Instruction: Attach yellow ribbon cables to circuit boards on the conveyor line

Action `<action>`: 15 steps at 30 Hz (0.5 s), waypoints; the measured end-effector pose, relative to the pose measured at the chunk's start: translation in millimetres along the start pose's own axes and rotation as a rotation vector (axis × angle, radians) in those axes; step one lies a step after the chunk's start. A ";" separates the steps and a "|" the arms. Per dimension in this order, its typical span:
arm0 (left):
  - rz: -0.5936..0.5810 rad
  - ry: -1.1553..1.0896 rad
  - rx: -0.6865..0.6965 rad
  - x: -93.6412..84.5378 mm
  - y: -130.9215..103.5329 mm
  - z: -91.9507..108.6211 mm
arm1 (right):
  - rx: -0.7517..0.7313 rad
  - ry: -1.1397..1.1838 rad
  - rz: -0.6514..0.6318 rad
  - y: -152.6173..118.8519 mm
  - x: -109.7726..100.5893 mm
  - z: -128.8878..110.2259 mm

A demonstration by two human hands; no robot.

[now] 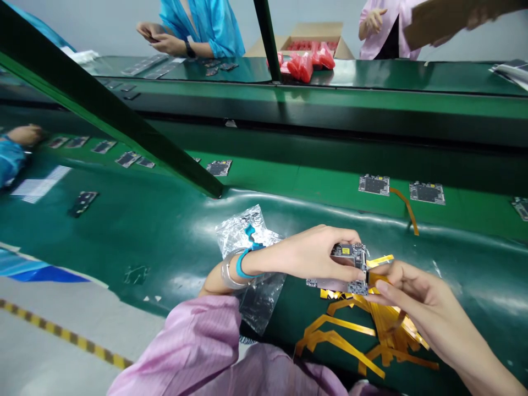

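Observation:
My left hand [317,254] grips a circuit board [358,255] by its sides, the thumb and fingers closed over it. A blue wrist strap and a clear bangle circle that wrist. At the board's right edge, my right hand [416,289] pinches an orange flex cable [376,276], whose end meets the board; whether it is seated there I cannot tell. Below both hands a loose pile of orange flex cables [381,324] lies on the green bench mat [173,236]. A crumpled clear plastic bag [264,300] lies under my left forearm.
Boards lie along the green belt [289,179]; one board [374,185] has an orange cable attached. A green post [124,118] slants across the left. Beyond are co-workers in blue and pink sleeves, red bags [303,66] and a cardboard box [340,48]. A co-worker's hand [25,135] is at far left.

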State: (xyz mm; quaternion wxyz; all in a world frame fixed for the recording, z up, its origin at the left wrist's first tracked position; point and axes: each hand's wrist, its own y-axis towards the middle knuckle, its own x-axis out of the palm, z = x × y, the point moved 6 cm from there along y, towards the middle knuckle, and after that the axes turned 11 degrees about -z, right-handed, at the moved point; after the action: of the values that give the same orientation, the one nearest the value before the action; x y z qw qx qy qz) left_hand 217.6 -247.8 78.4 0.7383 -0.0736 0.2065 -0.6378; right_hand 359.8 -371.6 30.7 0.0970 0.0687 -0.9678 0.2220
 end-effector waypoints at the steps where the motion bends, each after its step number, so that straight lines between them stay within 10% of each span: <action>1: -0.002 0.007 0.001 0.3 0.3 0.1 | 0.003 -0.027 -0.009 -0.2 0.3 -1.1; 15: -0.005 -0.083 0.037 1.5 6.3 -4.3 | -0.007 -0.101 -0.034 3.9 2.7 -12.3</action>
State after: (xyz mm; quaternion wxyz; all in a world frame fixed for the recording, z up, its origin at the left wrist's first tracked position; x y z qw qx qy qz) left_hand 221.8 -247.5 71.9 0.7458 -0.0869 0.1639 -0.6398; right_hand 358.4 -362.9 40.5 0.0521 0.0961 -0.9709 0.2131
